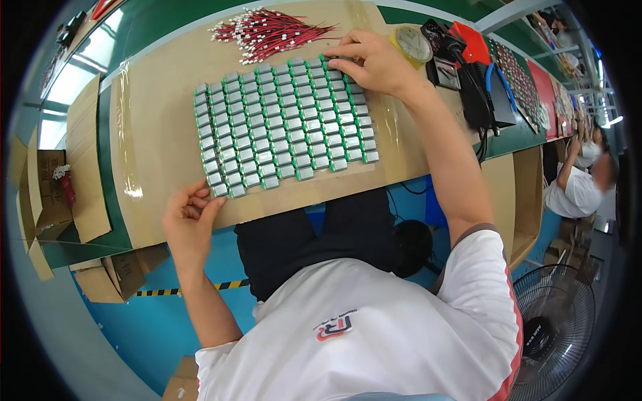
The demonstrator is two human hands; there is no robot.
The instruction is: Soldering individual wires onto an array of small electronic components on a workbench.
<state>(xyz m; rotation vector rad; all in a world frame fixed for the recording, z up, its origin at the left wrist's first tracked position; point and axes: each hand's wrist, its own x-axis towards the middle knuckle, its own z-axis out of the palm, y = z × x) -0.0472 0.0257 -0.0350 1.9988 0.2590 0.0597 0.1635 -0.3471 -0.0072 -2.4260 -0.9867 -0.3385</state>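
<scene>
Small grey battery cells (274,127), each with a green circuit board at one end, lie in slanting columns as a block on the brown cardboard sheet (157,144). At the block's near left corner, my left hand (188,212) has curled fingers, with thumb and forefinger closed around a corner cell. My right hand (371,61) reaches across to the far right corner. Its thumb and forefinger are pinched at the end cell there, and the fingertips partly hide it. Beyond the block rests a pile of red wire leads (267,33) with white connectors.
A yellow tape roll (412,45) stands beyond my right hand, near black cables (473,93), a red bin (470,41) and blue-handled tool (500,87). Open cardboard boxes (50,180) stand at left. A fan (552,327) is at lower right; another person (578,187) sits farther off.
</scene>
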